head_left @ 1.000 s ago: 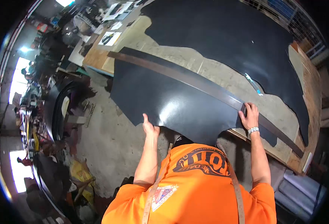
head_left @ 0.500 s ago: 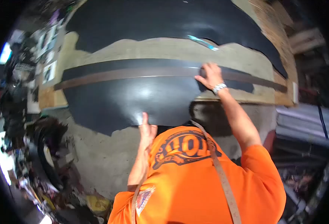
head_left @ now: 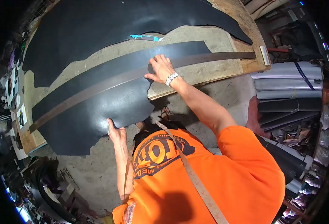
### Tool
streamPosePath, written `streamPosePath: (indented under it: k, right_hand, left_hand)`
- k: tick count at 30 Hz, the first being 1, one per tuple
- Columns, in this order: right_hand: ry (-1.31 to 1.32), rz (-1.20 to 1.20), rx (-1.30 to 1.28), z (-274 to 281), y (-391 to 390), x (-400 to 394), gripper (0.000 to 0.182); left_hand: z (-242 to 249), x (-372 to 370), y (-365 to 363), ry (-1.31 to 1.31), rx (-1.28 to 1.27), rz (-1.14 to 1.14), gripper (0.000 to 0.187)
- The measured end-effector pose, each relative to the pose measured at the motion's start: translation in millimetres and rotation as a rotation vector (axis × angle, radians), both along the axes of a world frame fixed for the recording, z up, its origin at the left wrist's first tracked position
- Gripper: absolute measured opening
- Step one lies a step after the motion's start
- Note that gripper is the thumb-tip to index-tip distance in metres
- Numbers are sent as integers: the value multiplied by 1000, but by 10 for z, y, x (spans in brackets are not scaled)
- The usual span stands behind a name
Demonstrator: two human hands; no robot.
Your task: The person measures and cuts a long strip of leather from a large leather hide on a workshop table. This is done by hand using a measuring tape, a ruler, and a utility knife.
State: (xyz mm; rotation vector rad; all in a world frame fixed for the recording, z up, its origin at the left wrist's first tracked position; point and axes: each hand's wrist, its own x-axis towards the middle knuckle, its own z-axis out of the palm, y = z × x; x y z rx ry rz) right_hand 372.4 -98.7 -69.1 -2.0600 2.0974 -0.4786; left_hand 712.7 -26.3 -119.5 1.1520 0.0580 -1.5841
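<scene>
A long dark straightedge [head_left: 108, 84] lies across a black leather sheet [head_left: 112, 106] on the worktable. My right hand [head_left: 162, 69], with a metal watch on its wrist, grips the straightedge, its thumb at the near edge and fingers over the far side. Lower down, my left hand [head_left: 116, 133] pinches the leather's near edge, thumb on top and the other fingers partly hidden beneath. Part of this sheet hangs over the table's front edge. Beyond it lies a larger black leather piece [head_left: 97, 28], with a turquoise cutter [head_left: 145, 37] by its near edge.
The wooden table edge [head_left: 205, 78] runs in front of me. Stacked rolls of material [head_left: 287, 84] stand at the right. Shelves and clutter line the left side. A tape measure [head_left: 194, 177] hangs over the orange shirt, and feet show on the concrete floor.
The camera view has turned, so the table and straightedge now slant upward to the right. Both hands remain on the straightedge and the leather edge respectively.
</scene>
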Motion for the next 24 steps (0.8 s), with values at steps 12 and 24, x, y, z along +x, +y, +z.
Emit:
streamPosePath:
  k: [12, 24]
  right_hand:
    - [2, -22, 25, 43, 45, -5, 58]
    - [-49, 3, -52, -38, 2, 21, 54]
  left_hand:
    - [32, -47, -156, -145, 36, -26, 51]
    - [-166, 1137, 328, -61, 51, 195, 77]
